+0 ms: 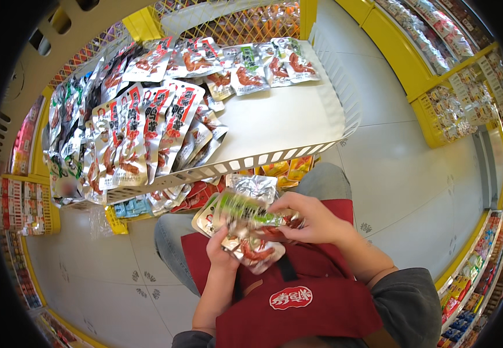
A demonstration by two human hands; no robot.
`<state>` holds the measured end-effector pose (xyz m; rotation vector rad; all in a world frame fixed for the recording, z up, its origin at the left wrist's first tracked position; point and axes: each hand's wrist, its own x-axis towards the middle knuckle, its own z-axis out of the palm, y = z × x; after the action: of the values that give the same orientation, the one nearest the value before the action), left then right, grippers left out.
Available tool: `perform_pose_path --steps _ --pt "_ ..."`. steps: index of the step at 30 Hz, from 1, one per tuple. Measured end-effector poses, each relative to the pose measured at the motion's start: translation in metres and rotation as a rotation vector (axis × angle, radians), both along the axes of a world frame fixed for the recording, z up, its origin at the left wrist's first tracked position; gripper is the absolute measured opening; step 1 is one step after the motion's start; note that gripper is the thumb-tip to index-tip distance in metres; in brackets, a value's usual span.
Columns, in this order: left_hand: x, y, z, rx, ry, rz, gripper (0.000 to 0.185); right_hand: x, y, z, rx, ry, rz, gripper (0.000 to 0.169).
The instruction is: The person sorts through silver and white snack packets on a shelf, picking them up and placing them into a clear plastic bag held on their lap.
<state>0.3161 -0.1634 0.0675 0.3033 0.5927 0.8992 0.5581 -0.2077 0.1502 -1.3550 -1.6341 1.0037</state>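
My left hand (223, 254) grips a few silver snack pouches (255, 256) over my lap, its thumb on top of them. Fingers of my right hand (310, 219) pinch the right end of a green-and-silver pouch (242, 209), blurred by motion, which lies across the others. Ahead of both hands stands a white slatted basket (273, 154). Along its left part, red-and-silver pouches (151, 126) lean upright in overlapping rows. More pouches with green print (249, 71) lie along its far side. The white bottom of the basket shows at the right.
Below the basket lie yellow packets (299, 167), red packets (197, 195) and blue packets (134, 208). Yellow-edged shelves (473, 261) of packaged snacks line the right side. A yellow mesh rack (229, 26) stands behind the basket. Grey tiled floor (408, 182) extends to the right.
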Motion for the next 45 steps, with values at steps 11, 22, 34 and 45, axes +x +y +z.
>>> perform_pose_path --steps 11,22,34,45 --pt "0.006 0.013 -0.005 -0.256 -0.042 -0.028 0.058 0.14 0.162 0.076 0.241 -0.052 -0.577 0.025" --pt "-0.006 0.012 -0.001 -0.25 -0.034 0.036 0.049 0.176 0.23 0.023 -0.058 -1.466 -0.602 0.039" --pt "-0.002 0.012 0.007 -0.161 -0.048 -0.011 0.068 0.084 0.148 0.088 0.81 -0.653 -0.496 0.028" --pt "0.017 0.012 -0.002 -0.157 -0.055 0.017 0.06 -0.056 -0.019 -0.057 -0.277 0.08 -0.167 0.075"
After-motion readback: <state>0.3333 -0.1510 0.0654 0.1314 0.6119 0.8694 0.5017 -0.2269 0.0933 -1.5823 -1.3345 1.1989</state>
